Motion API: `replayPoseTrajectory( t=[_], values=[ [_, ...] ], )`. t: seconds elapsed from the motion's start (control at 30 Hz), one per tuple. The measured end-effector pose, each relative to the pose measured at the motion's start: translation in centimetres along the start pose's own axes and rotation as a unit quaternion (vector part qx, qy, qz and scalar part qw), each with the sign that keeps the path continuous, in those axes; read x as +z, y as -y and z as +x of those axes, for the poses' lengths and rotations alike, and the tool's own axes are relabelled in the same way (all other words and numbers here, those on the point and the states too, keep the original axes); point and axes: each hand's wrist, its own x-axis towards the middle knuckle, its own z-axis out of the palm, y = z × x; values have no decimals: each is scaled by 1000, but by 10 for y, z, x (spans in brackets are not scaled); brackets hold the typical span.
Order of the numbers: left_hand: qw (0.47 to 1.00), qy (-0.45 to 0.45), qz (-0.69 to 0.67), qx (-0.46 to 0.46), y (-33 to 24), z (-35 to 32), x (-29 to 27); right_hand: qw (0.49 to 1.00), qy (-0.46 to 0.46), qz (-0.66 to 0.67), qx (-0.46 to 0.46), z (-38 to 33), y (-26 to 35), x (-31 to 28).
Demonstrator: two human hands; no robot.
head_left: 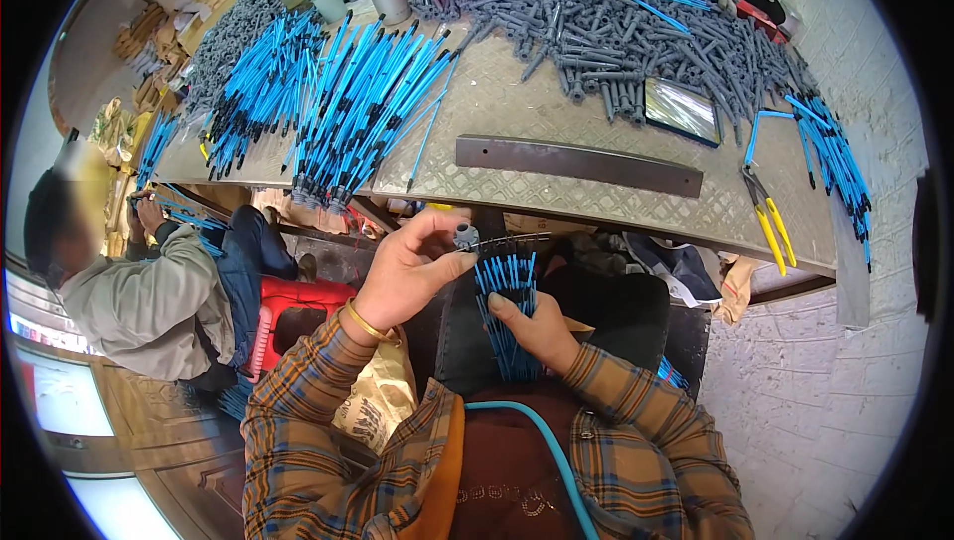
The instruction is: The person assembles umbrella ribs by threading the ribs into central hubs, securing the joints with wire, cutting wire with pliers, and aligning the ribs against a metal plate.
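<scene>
While the left hand (409,270) is raised below and left of the flat metal bar (579,165), its thumb and index finger are narrowed on a grey fitting (464,235), pinched at their tips. The fitting is short, rounded and matte, with a plastic appearance. Thin dark strands (517,239) extend rightward beside it, below the bar; whether they are attached cannot be determined. The right hand (538,328), directly below the bar, is closed around a bundle of slender blue rods (509,277); its thumb lies across the front, and the rods fan out above it.

The bar is dark, straight and smooth, with a hole near each end. Beyond it lies a dense heap of grey tubular parts (596,43). Left of it are black-tipped blue rods (368,93); right of it, yellow-handled pliers (762,204). The tabletop (487,93) around it bears a diamond pattern.
</scene>
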Motion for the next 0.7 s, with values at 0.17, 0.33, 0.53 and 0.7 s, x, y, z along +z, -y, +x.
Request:
replayPoseTrajectory(
  t=[0.17,0.33,0.53,0.7],
  values=[
    [1000,-11,7,-11,5,-5,-4,998,64,2,23,8,-3,-8],
    [998,16,-51,-30,5,-4,-8,986,154,23,57,17,-1,-17],
    [992,-45,117,5,8,-12,1,994,95,-11,46,10,-2,-8],
    [995,-75,64,-19,13,-8,7,996,74,-23,38,5,2,-5]
  ],
)
